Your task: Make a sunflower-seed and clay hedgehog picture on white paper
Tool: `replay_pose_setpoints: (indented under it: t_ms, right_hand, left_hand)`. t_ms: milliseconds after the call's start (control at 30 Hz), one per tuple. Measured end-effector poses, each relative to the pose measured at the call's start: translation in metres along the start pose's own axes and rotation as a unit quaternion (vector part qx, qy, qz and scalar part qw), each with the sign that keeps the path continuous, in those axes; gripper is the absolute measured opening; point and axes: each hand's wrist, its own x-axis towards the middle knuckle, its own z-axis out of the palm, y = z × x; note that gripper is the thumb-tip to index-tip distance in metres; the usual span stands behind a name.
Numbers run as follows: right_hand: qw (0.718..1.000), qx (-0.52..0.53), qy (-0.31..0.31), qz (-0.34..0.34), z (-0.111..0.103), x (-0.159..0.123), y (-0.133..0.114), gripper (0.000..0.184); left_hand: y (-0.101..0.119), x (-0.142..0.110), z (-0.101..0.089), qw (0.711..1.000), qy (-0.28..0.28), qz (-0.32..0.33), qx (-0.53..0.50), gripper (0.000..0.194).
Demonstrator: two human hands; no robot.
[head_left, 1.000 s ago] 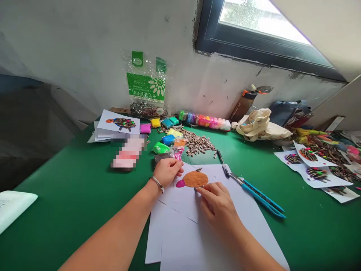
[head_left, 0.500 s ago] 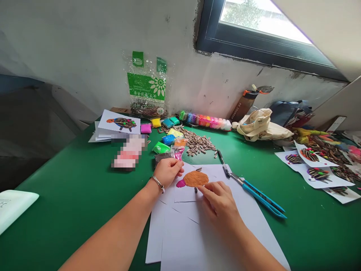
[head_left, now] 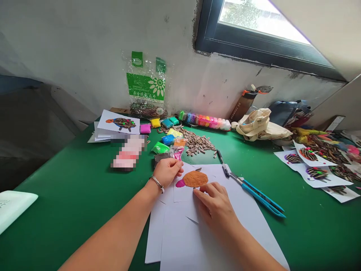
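Orange clay (head_left: 195, 179) on card (head_left: 180, 195), just right of bunched left hand (head_left: 167, 172). Steady card there; press dark bit (head_left: 194, 188) lightly, near side, with right hand (head_left: 216, 198). Cannot tell whether pinching, either side.

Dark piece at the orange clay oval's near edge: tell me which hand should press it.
Likely the right hand: it meets the dark piece, while the left hand is farther off, beside the magenta clay.

orange clay oval (head_left: 195, 178) — flat on paper (head_left: 180, 195) | magenta blob (head_left: 179, 183) — touching its left end
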Motion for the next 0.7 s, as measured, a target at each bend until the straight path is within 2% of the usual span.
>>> replay_pose_setpoints:
  t_ms: [167,333,600,700]
  right_hand:
    - [0.999,0.033,0.039,0.004,0.0015,-0.0002,0.0032,0.031]
    - [0.999,0.007,0.051,0.0,0.0037,-0.0012,0.0055,0.035]
    - [1.0,-0.026,0.014,0.011,0.0021,0.0034,0.0002,0.036]
    - [0.999,-0.004,0.028,0.016,0.0037,0.0035,0.0041,0.036]
  left_hand:
    - [-0.0003,-0.0002,-0.0001,1.0,0.001,0.009,0.004,0.02]
    - [0.0,-0.0008,-0.0001,1.0,-0.002,0.016,0.007,0.021]
    - [-0.0033,0.0001,0.0009,1.0,-0.003,0.023,0.02,0.021]
    - [-0.003,0.0001,0.0009,0.999,-0.003,0.025,0.026,0.021]
